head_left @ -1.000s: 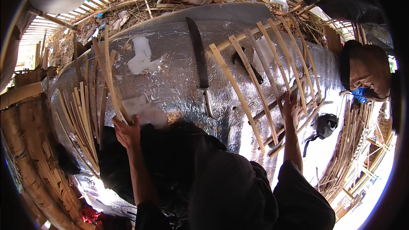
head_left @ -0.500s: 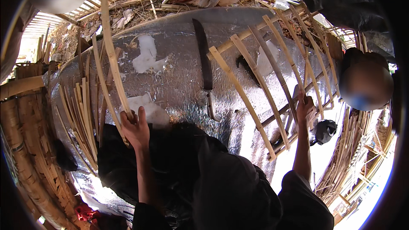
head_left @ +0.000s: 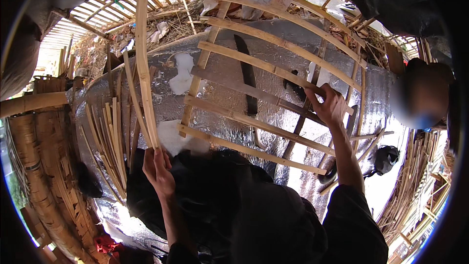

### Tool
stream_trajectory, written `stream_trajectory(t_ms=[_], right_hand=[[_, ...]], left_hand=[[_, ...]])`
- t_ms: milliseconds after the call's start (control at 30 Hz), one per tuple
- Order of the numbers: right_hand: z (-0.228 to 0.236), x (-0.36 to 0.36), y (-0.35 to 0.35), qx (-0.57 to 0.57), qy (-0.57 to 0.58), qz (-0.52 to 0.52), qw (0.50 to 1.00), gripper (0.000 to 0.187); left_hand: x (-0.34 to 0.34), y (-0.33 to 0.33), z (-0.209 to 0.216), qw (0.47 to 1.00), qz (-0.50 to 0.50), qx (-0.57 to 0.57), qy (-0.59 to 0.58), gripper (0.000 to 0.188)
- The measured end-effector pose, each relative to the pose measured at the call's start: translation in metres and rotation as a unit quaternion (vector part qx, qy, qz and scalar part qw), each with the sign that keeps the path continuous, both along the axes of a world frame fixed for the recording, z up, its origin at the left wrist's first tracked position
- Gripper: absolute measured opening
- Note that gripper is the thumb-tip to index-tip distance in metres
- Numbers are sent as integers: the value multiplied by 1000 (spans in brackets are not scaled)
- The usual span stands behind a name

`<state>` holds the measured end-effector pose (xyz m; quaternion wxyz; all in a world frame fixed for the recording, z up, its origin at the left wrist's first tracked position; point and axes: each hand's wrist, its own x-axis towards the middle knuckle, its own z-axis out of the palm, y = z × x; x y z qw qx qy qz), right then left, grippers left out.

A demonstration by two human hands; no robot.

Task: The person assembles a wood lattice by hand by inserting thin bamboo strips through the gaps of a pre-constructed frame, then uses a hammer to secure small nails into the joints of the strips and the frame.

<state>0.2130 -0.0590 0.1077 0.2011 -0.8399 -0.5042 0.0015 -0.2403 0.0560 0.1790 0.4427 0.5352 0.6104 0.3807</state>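
My left hand [head_left: 159,170] is closed round the lower end of a long pale bamboo strip [head_left: 142,51], which stands up and away from me. With my right hand [head_left: 330,106] I grip one slat of a bamboo lattice [head_left: 264,94], near that slat's right end. Several slats run across the lattice, joined by crosspieces at left and right. It spreads over a silver foil mat [head_left: 222,100]. Beneath the slats a machete [head_left: 247,71] with a dark blade shows in part, its handle toward me. A dark curved object [head_left: 295,87] is partly hidden near my right hand.
Thin bamboo strips [head_left: 111,139] lean in a bunch at left, beside thick bamboo pieces [head_left: 36,166]. A black crumpled object [head_left: 386,160] sits on the mat at right. Another person [head_left: 421,95] is at the right edge, near a strip pile [head_left: 408,186]. Slatted fencing [head_left: 93,22] stands behind.
The lattice has swung counterclockwise and left, its slats now running crosswise over the machete. My right hand has moved up and left with it. My left hand still holds the strip, fingers closed tighter.
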Motion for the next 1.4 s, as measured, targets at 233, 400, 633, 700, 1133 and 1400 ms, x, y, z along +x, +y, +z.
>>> stream_trajectory(t_ms=[233, 400, 633, 700, 1133, 1400], right_hand=[[10, 11, 41, 49, -2, 38, 998, 47], [32, 31, 29, 56, 27, 19, 998, 42], [17, 29, 25, 24, 82, 77, 993, 43], [0, 22, 30, 2, 93, 91, 992, 42], [-53, 6, 45, -59, 67, 131, 987, 52], [-60, 10, 44, -122, 83, 117, 982, 54]], left_hand=[[-53, 0, -23, 983, 119, -128, -56, 25], [-26, 9, -47, 949, 54, -234, -204, 28], [33, -10, -126, 853, -117, -382, -337, 32], [36, -24, -129, 852, -139, -338, -375, 35], [22, -61, -167, 655, -51, -424, -623, 60], [2, -101, -139, 756, -83, -420, -496, 58]])
